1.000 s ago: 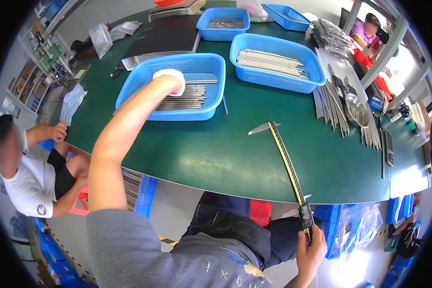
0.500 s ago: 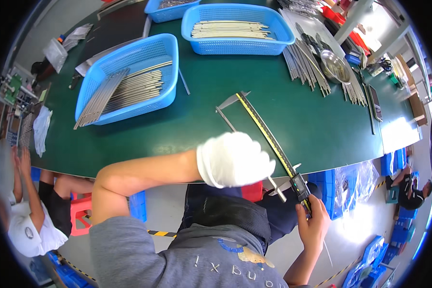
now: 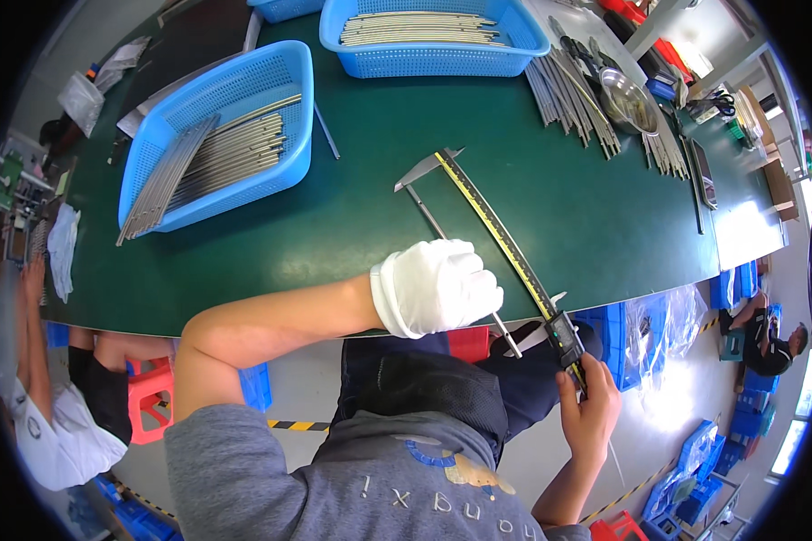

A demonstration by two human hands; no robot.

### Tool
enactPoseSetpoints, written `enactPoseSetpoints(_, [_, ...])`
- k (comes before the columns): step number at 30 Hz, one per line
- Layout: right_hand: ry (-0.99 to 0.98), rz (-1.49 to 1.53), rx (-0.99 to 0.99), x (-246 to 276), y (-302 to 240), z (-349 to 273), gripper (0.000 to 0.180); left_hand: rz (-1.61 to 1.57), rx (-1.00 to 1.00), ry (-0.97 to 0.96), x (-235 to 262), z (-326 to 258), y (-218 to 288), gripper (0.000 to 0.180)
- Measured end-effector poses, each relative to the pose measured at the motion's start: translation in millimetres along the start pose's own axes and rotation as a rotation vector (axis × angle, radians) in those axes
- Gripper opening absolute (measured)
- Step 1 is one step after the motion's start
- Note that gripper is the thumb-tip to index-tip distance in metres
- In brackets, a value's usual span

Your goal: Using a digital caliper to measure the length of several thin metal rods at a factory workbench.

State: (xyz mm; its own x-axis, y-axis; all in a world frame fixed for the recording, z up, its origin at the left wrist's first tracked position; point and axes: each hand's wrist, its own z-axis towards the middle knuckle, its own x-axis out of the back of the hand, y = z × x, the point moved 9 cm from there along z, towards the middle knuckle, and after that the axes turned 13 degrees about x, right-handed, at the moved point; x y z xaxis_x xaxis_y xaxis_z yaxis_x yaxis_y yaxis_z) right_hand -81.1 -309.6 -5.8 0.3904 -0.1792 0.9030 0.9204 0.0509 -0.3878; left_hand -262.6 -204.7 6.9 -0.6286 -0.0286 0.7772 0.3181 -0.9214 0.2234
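With the gloved left hand (image 3: 438, 287) grasping the thin metal rod (image 3: 460, 266) and the bare right hand (image 3: 586, 410) clenched on the long caliper (image 3: 501, 239), both overhanging the tabletop's (image 3: 352, 216) near edge, seat the rod squarely between the jaws.

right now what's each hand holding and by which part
The gloved left hand grips a thin metal rod near its lower end. The bare right hand holds the long caliper by its sliding head.
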Motion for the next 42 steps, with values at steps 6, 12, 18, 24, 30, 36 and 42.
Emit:
enactPoseSetpoints(6, [0.020,0.051,0.012,-1,0,-2,0.031,-0.006,0.015,-0.049,-3,-1,-3,0.026])
enactPoseSetpoints(12, [-0.001,0.028,-0.034,0,1,-4,0.029,-0.059,0.051,-0.146,-5,1,-6,0.027])
enactPoseSetpoints(18, [0.027,0.013,-0.061,1,3,-6,0.030,-0.125,0.049,-0.183,-8,2,-13,0.028])
enactPoseSetpoints(24, [0.057,0.063,-0.060,-1,4,-3,0.032,-0.168,0.055,-0.231,-3,7,-15,0.034])
enactPoseSetpoints(30, [0.099,0.071,-0.014,0,3,-7,0.032,-0.165,0.131,-0.251,-4,4,-19,0.036])
enactPoseSetpoints(36, [0.091,-0.014,-0.009,-3,6,-8,0.029,-0.167,0.130,-0.276,-4,4,-21,0.041])
enactPoseSetpoints(42, [0.058,-0.008,0.001,-7,1,-6,0.030,-0.197,0.009,-0.305,-2,15,-4,0.038])
